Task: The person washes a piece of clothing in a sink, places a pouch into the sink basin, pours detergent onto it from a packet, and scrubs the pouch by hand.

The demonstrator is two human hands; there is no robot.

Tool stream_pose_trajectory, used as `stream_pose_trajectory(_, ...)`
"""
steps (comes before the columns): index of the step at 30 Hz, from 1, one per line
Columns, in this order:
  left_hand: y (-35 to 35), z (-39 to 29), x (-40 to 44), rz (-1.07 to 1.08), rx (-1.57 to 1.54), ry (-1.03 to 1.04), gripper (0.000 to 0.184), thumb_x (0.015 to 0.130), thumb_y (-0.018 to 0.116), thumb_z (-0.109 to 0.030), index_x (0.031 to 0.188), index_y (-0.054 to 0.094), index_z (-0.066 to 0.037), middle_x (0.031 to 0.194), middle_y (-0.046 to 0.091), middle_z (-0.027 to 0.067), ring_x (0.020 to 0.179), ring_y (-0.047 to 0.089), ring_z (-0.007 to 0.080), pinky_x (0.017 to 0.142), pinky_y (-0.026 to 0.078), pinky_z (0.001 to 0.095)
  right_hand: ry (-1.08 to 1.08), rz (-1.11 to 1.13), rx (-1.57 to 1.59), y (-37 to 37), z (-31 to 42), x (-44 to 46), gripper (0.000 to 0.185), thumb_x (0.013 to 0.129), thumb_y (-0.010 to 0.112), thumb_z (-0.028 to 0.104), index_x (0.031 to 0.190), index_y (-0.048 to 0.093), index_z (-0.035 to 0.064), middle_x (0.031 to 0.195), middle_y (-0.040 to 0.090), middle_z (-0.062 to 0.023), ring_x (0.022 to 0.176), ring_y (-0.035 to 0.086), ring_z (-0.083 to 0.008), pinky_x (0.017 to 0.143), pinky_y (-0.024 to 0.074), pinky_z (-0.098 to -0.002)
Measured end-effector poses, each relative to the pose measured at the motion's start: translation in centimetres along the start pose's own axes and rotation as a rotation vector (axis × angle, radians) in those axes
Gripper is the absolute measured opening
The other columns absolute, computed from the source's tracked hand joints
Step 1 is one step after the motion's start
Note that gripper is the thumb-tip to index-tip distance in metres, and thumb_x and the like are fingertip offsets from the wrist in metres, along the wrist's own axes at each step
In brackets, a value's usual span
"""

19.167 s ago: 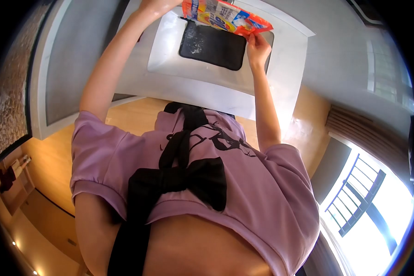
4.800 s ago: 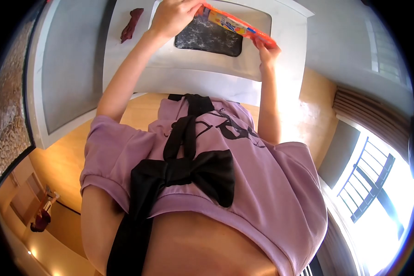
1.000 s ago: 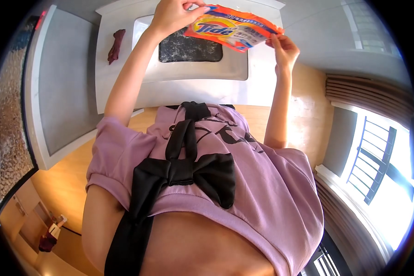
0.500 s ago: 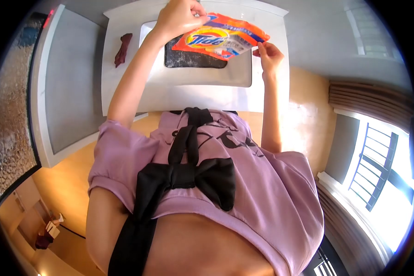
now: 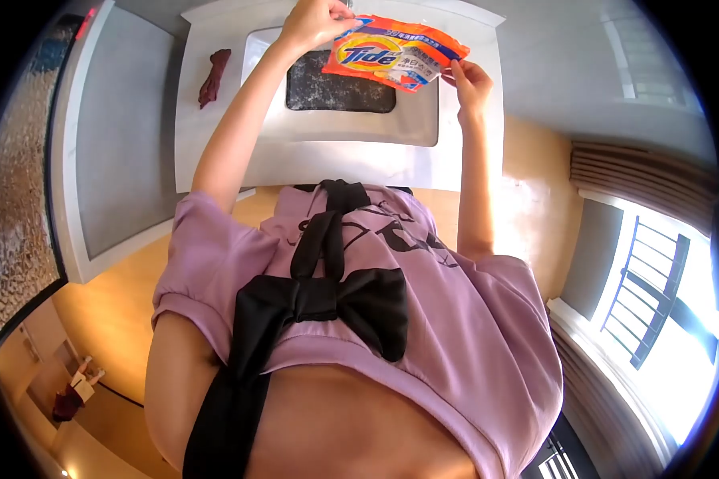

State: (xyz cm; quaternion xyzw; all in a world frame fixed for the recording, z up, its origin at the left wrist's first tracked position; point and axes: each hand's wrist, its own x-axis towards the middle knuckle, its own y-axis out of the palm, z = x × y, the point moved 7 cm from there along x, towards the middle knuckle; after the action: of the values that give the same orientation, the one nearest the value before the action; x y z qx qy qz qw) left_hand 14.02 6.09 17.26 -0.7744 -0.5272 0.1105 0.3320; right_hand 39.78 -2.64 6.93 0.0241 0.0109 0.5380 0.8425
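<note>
Tide packet: stretched above the basin, its back hidden from us.
Left grip: pinching the packet's left corner, cropped by our view's top edge.
Right grip: pinching its right edge.
Black slab: partly covered; we cannot tell what its whitish flecks are.

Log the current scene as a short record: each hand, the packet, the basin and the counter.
Left hand: pinches left end of packet
Right hand: pinches right end
Packet face: orange, Tide logo toward camera
Packet position: over the basin
Packet opening: cannot tell
In basin: black rectangular item, white specks on it
On counter: maroon cloth, left of basin
</note>
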Motion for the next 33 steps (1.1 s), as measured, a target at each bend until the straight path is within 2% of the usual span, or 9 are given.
stream_pose_trajectory(2,0.5,0.8,0.3,0.017,-0.088,-0.099,0.020,0.067,0.069,-0.019,0.069,0.065,0.000,0.055,0.059,0.0073,0.050,0.055,0.0101,0.046,0.041,0.0254,-0.018,-0.019,-0.005,-0.3,0.2,1.2,0.013,0.080,0.056,0.004,0.082,0.054,-0.0083,0.073,0.060,-0.0126,0.067,0.061,-0.0184,0.064,0.0532,-0.0292)
stream_pose_trajectory(3,0.9,1.6,1.2,-0.039,-0.077,0.030,0.018,0.068,0.069,-0.017,0.068,0.065,0.001,0.055,0.060,0.0058,0.050,0.054,0.0080,0.046,0.041,0.0243,-0.034,-0.036,-0.017,-0.7,0.2,2.1,0.013,0.080,0.057,0.005,0.083,0.055,-0.0080,0.075,0.061,-0.0128,0.068,0.061,-0.0191,0.066,0.0529,-0.0296)
stream_pose_trajectory(12,2.2,0.7,13.2,-0.063,-0.184,0.043,0.018,0.067,0.070,-0.019,0.067,0.064,-0.001,0.056,0.060,0.0060,0.048,0.054,0.0099,0.045,0.042,0.0252,-0.272,-0.056,-0.019,-4.2,5.9,13.6,0.014,0.079,0.058,0.003,0.085,0.056,-0.0094,0.076,0.061,-0.0141,0.068,0.062,-0.0207,0.066,0.0524,-0.0297)
stream_pose_trajectory(17,3.9,1.2,17.0,-0.144,0.014,-0.041,0.027,0.063,0.072,-0.030,0.064,0.063,-0.005,0.058,0.060,0.0075,0.053,0.056,0.0173,0.050,0.044,0.0305,-0.191,-0.163,-0.128,-5.4,6.7,17.8,0.017,0.078,0.059,0.003,0.087,0.056,-0.0114,0.078,0.061,-0.0136,0.067,0.061,-0.0204,0.065,0.0530,-0.0305)
stream_pose_trajectory(22,8.3,4.2,19.6,-0.036,0.119,-0.110,0.028,0.064,0.069,-0.034,0.082,0.067,-0.012,0.083,0.065,0.0087,0.079,0.062,0.0222,0.073,0.047,0.0346,-0.090,-0.195,-0.102,-6.2,5.3,19.6,0.016,0.079,0.057,0.002,0.088,0.055,-0.0110,0.078,0.060,-0.0137,0.068,0.061,-0.0205,0.064,0.0534,-0.0299)
stream_pose_trajectory(26,10.7,4.9,20.4,-0.067,0.086,-0.074,0.024,0.066,0.068,-0.030,0.079,0.067,-0.009,0.078,0.065,0.0078,0.074,0.062,0.0225,0.068,0.047,0.0328,0.018,-0.233,-0.102,-7.4,2.1,21.4,0.014,0.079,0.056,0.001,0.085,0.056,-0.0115,0.076,0.060,-0.0134,0.067,0.062,-0.0211,0.063,0.0536,-0.0295)
stream_pose_trajectory(28,11.0,4.4,20.9,-0.096,0.058,-0.082,0.026,0.067,0.067,-0.029,0.084,0.065,-0.008,0.078,0.064,0.0073,0.073,0.061,0.0225,0.067,0.047,0.0334,0.072,-0.165,-0.119,-7.2,1.6,21.8,0.022,0.079,0.055,0.001,0.098,0.050,-0.0095,0.090,0.057,-0.0159,0.074,0.061,-0.0216,0.066,0.0532,-0.0303)
stream_pose_trajectory(31,11.0,3.1,19.1,-0.263,-0.033,-0.011,0.032,0.070,0.065,-0.024,0.097,0.060,-0.008,0.078,0.063,0.0058,0.068,0.060,0.0211,0.062,0.046,0.0336,-0.204,-0.249,-0.001,-7.1,2.1,19.7,0.048,0.079,0.051,-0.001,0.120,0.028,0.0009,0.118,0.037,-0.0150,0.090,0.058,-0.0235,0.074,0.0509,-0.0315)
stream_pose_trajectory(33,9.9,0.8,15.4,-0.379,-0.175,0.095,0.039,0.075,0.061,-0.016,0.111,0.049,-0.008,0.076,0.058,0.0029,0.058,0.054,0.0151,0.054,0.044,0.0296,-0.311,-0.268,-0.117,-6.8,0.5,16.6,0.047,0.079,0.051,-0.002,0.120,0.029,0.0009,0.117,0.038,-0.0144,0.089,0.058,-0.0232,0.073,0.0504,-0.0304)
